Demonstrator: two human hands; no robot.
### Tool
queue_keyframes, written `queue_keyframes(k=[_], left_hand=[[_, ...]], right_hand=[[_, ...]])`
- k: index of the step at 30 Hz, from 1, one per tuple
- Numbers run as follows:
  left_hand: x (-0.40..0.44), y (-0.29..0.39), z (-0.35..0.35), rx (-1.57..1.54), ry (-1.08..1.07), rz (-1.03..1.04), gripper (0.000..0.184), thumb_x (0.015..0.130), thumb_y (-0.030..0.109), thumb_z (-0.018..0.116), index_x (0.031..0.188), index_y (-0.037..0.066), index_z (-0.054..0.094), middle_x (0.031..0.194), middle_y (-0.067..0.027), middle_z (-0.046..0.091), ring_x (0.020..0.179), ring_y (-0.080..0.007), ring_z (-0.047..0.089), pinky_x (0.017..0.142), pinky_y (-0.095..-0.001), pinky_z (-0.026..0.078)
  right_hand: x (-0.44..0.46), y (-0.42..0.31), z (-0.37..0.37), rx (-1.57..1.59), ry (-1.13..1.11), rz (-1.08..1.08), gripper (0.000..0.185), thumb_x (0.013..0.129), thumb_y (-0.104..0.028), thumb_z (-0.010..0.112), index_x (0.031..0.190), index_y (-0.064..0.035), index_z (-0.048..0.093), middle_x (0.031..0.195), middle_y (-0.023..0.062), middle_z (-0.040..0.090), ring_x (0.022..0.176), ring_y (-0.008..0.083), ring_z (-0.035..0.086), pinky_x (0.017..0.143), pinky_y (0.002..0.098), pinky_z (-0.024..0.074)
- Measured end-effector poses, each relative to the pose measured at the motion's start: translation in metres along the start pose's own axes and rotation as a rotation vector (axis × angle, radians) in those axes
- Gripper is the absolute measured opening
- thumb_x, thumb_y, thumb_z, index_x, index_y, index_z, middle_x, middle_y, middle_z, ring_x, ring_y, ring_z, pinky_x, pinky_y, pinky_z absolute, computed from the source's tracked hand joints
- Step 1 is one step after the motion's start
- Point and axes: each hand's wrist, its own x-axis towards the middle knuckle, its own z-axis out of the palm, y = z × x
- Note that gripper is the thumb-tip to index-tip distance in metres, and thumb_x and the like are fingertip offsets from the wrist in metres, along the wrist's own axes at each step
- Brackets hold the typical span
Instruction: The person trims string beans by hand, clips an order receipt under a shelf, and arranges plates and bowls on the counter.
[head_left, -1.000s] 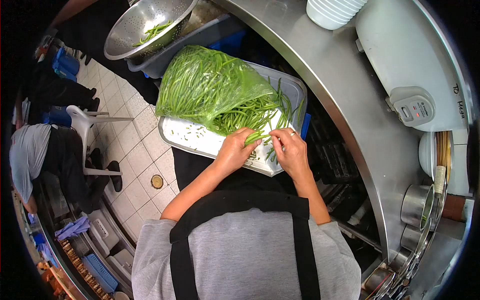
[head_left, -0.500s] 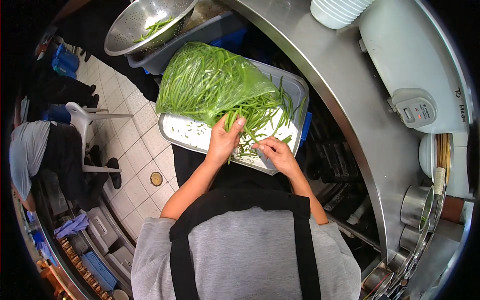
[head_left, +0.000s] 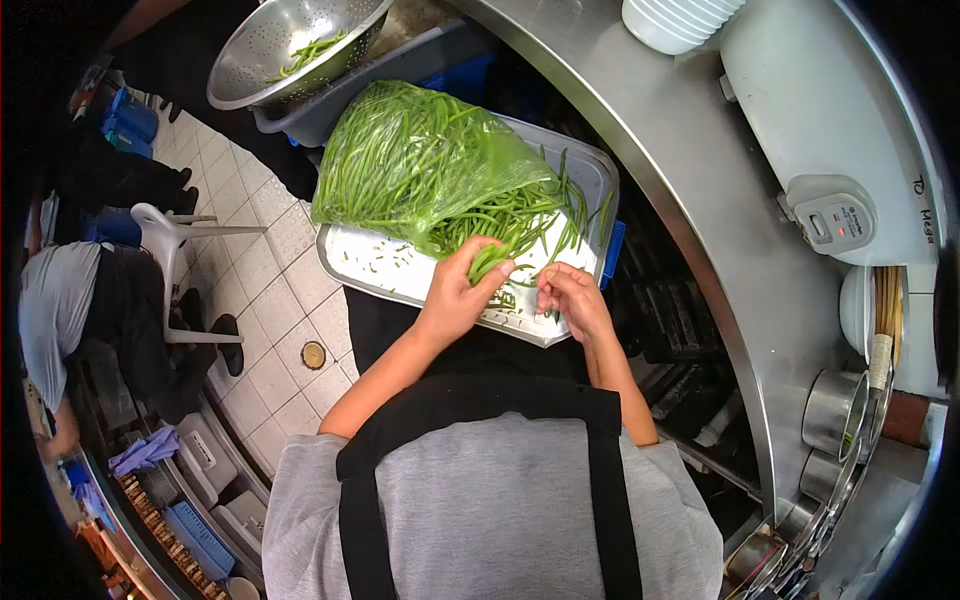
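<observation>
My left hand (head_left: pixel 458 290) is closed around a small bunch of green beans (head_left: pixel 489 258) above the front of a tray (head_left: pixel 385 291). Just to its right, my right hand (head_left: pixel 574 300) has its fingertips pinched together, and whatever is between them is too small to make out. Behind both hands, a clear plastic bag (head_left: pixel 420 165) packed with green beans lies on the tray, its mouth towards the right. Loose green beans (head_left: pixel 515 215) spill from it. Short cut-off bits are scattered over the tray's white bottom.
Beyond the tray, a metal colander (head_left: pixel 235 80) with some beans rests over a grey tub (head_left: pixel 290 125). A steel counter (head_left: pixel 640 110) curves along the right, with stacked white tubs (head_left: pixel 675 22) on it. At left are a white chair (head_left: pixel 165 235) and a person bending (head_left: pixel 60 310).
My left hand has moved slightly right and turned, still holding beans. My right hand has shifted a little right, its fingers now drawn in and apart from the bunch.
</observation>
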Motion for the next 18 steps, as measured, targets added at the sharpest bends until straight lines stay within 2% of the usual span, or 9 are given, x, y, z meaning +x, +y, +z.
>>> queue_keyframes(k=[2, 5, 6, 9, 10, 13, 14, 17, 18], left_hand=[[0.005, -0.016, 0.001, 0.204, -0.058, -0.041, 0.029, 0.082, 0.018, 0.068, 0.102, -0.001, 0.058, 0.072, -0.0157, 0.062, 0.063, -0.0201, 0.059, 0.061, -0.0308, 0.046], [0.001, -0.029, 0.007, 0.249, -0.265, -0.073, 0.028, 0.081, 0.017, 0.069, 0.100, -0.002, 0.062, 0.072, -0.0183, 0.062, 0.062, -0.0219, 0.059, 0.061, -0.0327, 0.047], [0.000, -0.030, 0.011, 0.268, -0.244, -0.046, 0.024, 0.080, 0.016, 0.069, 0.096, -0.002, 0.065, 0.070, -0.0179, 0.062, 0.059, -0.0228, 0.058, 0.060, -0.0335, 0.047], [0.001, -0.024, 0.008, 0.233, -0.214, -0.193, 0.023, 0.080, 0.017, 0.069, 0.093, -0.001, 0.065, 0.069, -0.0155, 0.063, 0.058, -0.0185, 0.057, 0.058, -0.0324, 0.046], [0.001, -0.024, 0.006, 0.213, -0.200, -0.176, 0.023, 0.081, 0.018, 0.069, 0.094, -0.001, 0.065, 0.069, -0.0145, 0.063, 0.058, -0.0165, 0.056, 0.058, -0.0318, 0.046], [0.001, -0.023, 0.001, 0.167, -0.172, -0.131, 0.022, 0.082, 0.018, 0.068, 0.093, -0.001, 0.066, 0.067, -0.0110, 0.063, 0.058, -0.0112, 0.054, 0.057, -0.0300, 0.045], [0.000, -0.023, 0.002, 0.162, -0.167, -0.121, 0.021, 0.083, 0.018, 0.068, 0.093, -0.001, 0.066, 0.066, -0.0096, 0.062, 0.059, -0.0099, 0.053, 0.057, -0.0294, 0.045], [-0.001, -0.016, 0.004, 0.155, -0.214, -0.165, 0.021, 0.085, 0.020, 0.067, 0.091, 0.000, 0.065, 0.067, -0.0020, 0.060, 0.061, -0.0054, 0.048, 0.056, -0.0249, 0.042], [-0.002, -0.014, 0.005, 0.154, -0.238, -0.194, 0.022, 0.086, 0.021, 0.066, 0.090, 0.000, 0.064, 0.068, 0.0011, 0.060, 0.061, -0.0038, 0.045, 0.055, -0.0230, 0.041]], right_hand=[[-0.008, -0.005, 0.004, 0.054, -0.080, -0.008, 0.017, 0.090, -0.014, 0.051, 0.083, 0.0002, 0.057, 0.068, 0.0058, 0.056, 0.059, 0.0139, 0.057, 0.058, 0.0260, 0.0485], [-0.014, -0.013, 0.009, 0.097, -0.128, -0.010, 0.015, 0.089, -0.012, 0.053, 0.083, 0.0004, 0.058, 0.069, 0.0049, 0.056, 0.060, 0.0142, 0.057, 0.060, 0.0258, 0.0481], [-0.015, -0.014, 0.010, 0.106, -0.132, -0.009, 0.014, 0.088, -0.012, 0.054, 0.083, 0.0004, 0.058, 0.069, 0.0042, 0.056, 0.061, 0.0143, 0.057, 0.061, 0.0255, 0.0475], [-0.015, -0.012, 0.009, -0.295, -0.030, -0.199, 0.009, 0.087, -0.007, 0.057, 0.089, 0.0015, 0.061, 0.072, 0.0035, 0.059, 0.065, 0.0148, 0.059, 0.062, 0.0264, 0.0480], [-0.019, -0.014, 0.011, -0.454, 0.018, -0.247, 0.010, 0.084, -0.002, 0.060, 0.093, 0.0003, 0.063, 0.075, 0.0056, 0.062, 0.068, 0.0166, 0.061, 0.062, 0.0269, 0.0478], [-0.025, -0.019, 0.022, -1.140, 0.149, -0.805, 0.010, 0.082, 0.000, 0.060, 0.091, -0.0014, 0.063, 0.074, 0.0087, 0.061, 0.067, 0.0197, 0.062, 0.061, 0.0288, 0.0490], [-0.024, -0.017, 0.024, -1.195, 0.163, -0.838, 0.012, 0.079, 0.001, 0.062, 0.091, -0.0016, 0.063, 0.075, 0.0114, 0.060, 0.067, 0.0236, 0.061, 0.062, 0.0302, 0.0491], [-0.019, -0.008, 0.026, -1.009, 0.243, -0.731, 0.011, 0.082, 0.000, 0.059, 0.093, -0.0016, 0.062, 0.075, 0.0082, 0.060, 0.065, 0.0192, 0.061, 0.062, 0.0289, 0.0494], [-0.013, -0.003, 0.021, -0.681, 0.206, -0.593, 0.012, 0.084, -0.001, 0.058, 0.095, -0.0021, 0.062, 0.075, 0.0071, 0.060, 0.064, 0.0171, 0.060, 0.061, 0.0279, 0.0492]])
